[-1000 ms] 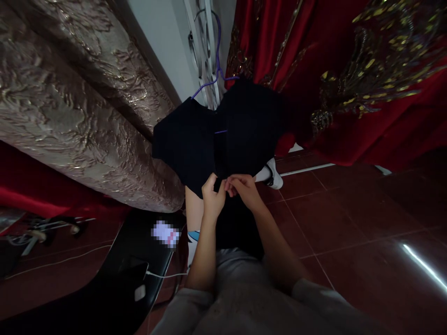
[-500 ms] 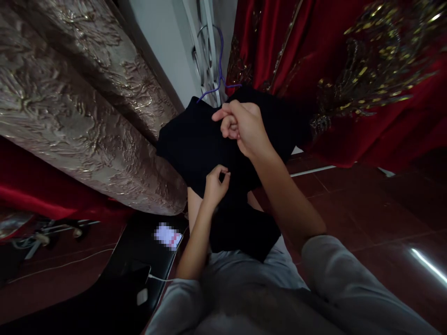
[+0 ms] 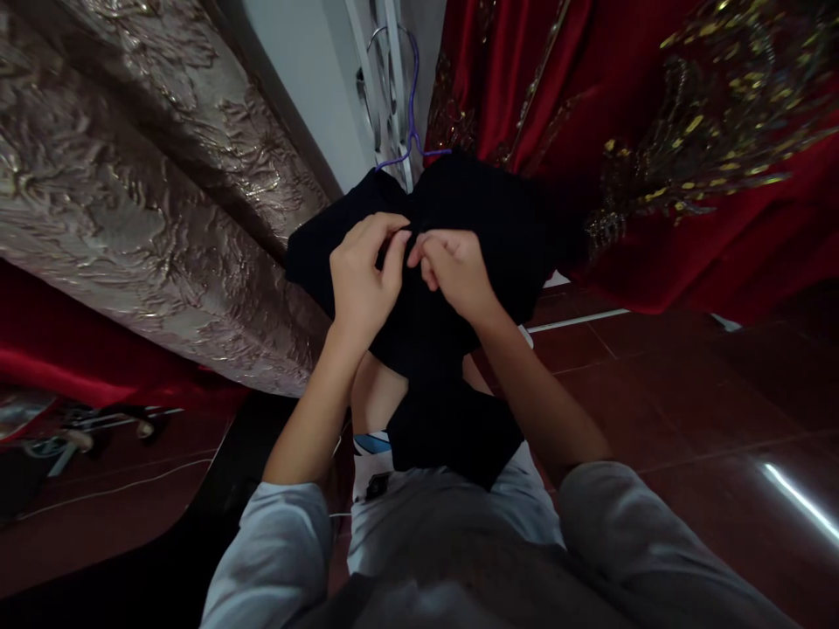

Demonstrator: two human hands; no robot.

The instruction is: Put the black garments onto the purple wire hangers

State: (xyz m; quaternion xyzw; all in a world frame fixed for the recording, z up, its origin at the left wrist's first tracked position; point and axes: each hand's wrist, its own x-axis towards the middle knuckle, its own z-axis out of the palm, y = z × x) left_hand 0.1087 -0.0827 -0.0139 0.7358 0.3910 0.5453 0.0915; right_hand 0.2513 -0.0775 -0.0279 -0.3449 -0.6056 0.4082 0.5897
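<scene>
A black garment hangs on a purple hanger hooked on a white metal frame. My left hand and my right hand are both raised to the garment's front, just below its neckline. Their fingertips meet at the middle and pinch the dark fabric there. Whatever small part they work on is hidden by the fingers. The garment's lower part hangs down over my grey shirt.
A gold-patterned brocade curtain fills the left. Red embroidered fabric hangs at the right. Red-brown floor tiles lie below. A black chair stands at my lower left, with cables and a stand on the floor beyond it.
Both hands were at the garment's lower edge a second ago. The right hand rose first, then the left followed, and now both pinch the fabric near the neckline.
</scene>
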